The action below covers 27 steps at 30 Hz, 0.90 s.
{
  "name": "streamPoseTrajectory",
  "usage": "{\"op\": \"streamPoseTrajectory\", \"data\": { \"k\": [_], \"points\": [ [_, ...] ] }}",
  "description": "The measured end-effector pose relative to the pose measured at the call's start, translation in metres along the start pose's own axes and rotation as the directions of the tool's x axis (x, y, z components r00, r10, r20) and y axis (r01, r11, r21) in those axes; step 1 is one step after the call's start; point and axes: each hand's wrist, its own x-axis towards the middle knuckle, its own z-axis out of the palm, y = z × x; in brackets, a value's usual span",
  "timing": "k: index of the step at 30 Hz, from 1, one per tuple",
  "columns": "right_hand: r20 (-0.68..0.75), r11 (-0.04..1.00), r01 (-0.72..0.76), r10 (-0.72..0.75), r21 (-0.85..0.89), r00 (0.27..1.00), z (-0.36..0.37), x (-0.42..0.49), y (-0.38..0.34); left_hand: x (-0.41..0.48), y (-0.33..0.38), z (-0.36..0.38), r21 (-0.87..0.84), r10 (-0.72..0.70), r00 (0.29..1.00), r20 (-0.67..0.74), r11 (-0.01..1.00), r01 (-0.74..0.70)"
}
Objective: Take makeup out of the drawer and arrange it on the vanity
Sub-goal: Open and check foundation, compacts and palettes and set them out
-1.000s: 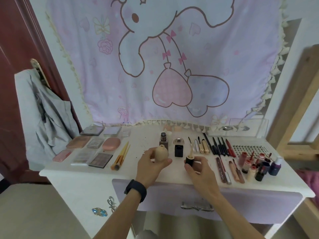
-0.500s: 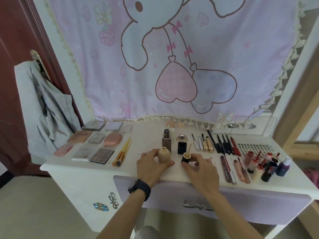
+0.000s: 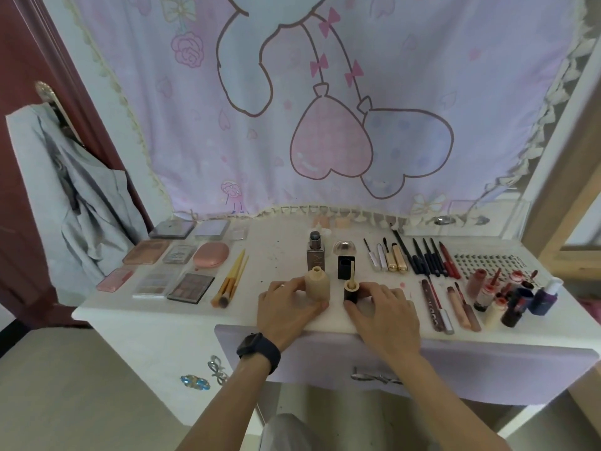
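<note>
Near the front edge of the vanity [image 3: 279, 255], a beige bottle [image 3: 317, 284] is gripped by the left hand [image 3: 286, 307] and a black wand cap [image 3: 351, 289] pinched by the right hand [image 3: 380, 310], the other makeup judged already arranged and only these two left to place.

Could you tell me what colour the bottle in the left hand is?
The small rounded bottle is beige; head view.

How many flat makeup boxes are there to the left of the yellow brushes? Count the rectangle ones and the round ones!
Rectangular palettes: 8
Oval pink compact: 1
Total: 9
</note>
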Motion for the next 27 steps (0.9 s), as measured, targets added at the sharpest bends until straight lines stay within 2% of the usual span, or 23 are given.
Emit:
{"op": "streamPoseTrajectory", "data": {
  "k": [4,12,27],
  "points": [
    [0.034,1.0,-0.004,0.005,-0.027,0.999,-0.001,0.0,0.001,0.0,-0.006,0.002,0.057,0.041,0.999,0.0,0.998,-0.041],
    [0.05,0.999,-0.024,0.027,-0.049,0.998,-0.001,0.001,-0.001,0.002,-0.015,-0.006,0.054,0.069,0.995,0.072,0.996,-0.073],
    [0.101,0.996,-0.047,0.055,-0.079,0.993,-0.003,0.002,-0.004,0.001,-0.016,-0.003,0.079,0.07,0.996,0.062,0.994,-0.074]
  ]
}}
